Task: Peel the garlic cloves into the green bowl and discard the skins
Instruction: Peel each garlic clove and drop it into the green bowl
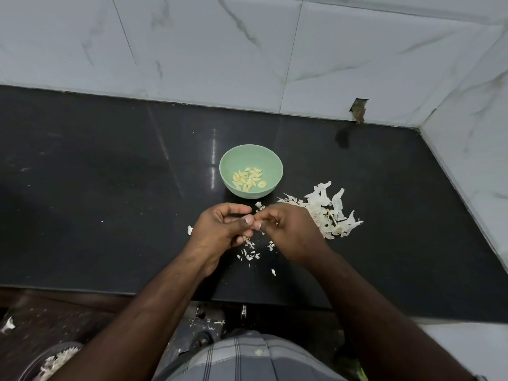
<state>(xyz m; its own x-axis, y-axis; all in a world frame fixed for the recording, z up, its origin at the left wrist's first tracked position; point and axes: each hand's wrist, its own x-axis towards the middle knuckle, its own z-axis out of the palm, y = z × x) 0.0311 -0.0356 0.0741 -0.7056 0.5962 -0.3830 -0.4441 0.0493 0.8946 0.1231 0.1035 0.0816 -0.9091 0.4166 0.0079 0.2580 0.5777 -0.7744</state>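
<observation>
— Two hands meet over the black counter, just in front of the green bowl.
— Gripping anything?
— Left hand and right hand both curl, fingertips pinched together on something small; I cannot tell what it is.
— And the garlic?
— Peeled cloves lie in the bowl. A heap of skins sits right of the hands, with smaller scraps beneath them.

the single head camera is looking steeply down and forward from above the counter, sitting close over the hands. its wide lens is taking in the wall at 12 o'clock and the person's lap at 6 o'clock.
</observation>
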